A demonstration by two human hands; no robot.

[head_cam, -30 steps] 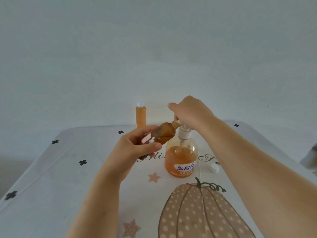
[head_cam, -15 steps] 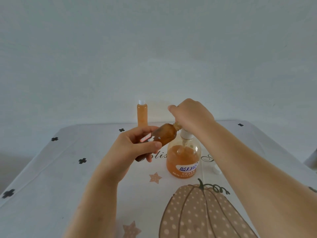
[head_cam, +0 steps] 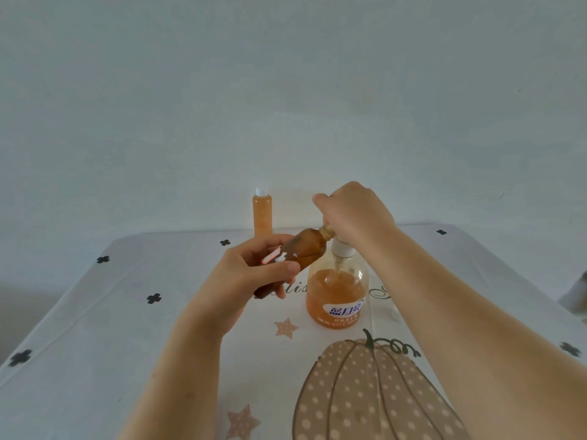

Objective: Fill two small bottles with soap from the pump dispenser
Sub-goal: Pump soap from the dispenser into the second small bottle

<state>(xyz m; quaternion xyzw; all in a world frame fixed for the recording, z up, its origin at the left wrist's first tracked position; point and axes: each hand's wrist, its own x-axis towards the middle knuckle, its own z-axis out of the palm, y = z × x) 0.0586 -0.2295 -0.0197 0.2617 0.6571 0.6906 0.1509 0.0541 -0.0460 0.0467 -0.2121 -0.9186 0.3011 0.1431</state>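
Observation:
My left hand (head_cam: 251, 271) grips a small brown bottle (head_cam: 301, 249), tilted with its open neck up against the pump's spout. My right hand (head_cam: 352, 214) sits curled over the pump head of the soap dispenser (head_cam: 336, 296), hiding the head and spout. The dispenser is a clear round bottle with orange soap, a white collar and a blue label, standing on the table. A second small bottle (head_cam: 262, 214), filled with orange soap and wearing a white cap, stands upright at the back of the table.
The table (head_cam: 95, 344) wears a white cloth with black clovers, stars and a large dotted pumpkin (head_cam: 365, 398) print in front. A small white cap (head_cam: 395, 314) peeks out beside my right forearm. A plain wall rises behind.
My right hand has pushed the pump head downward, so the white collar shows less neck. The brown bottle stays at the spout in my left hand.

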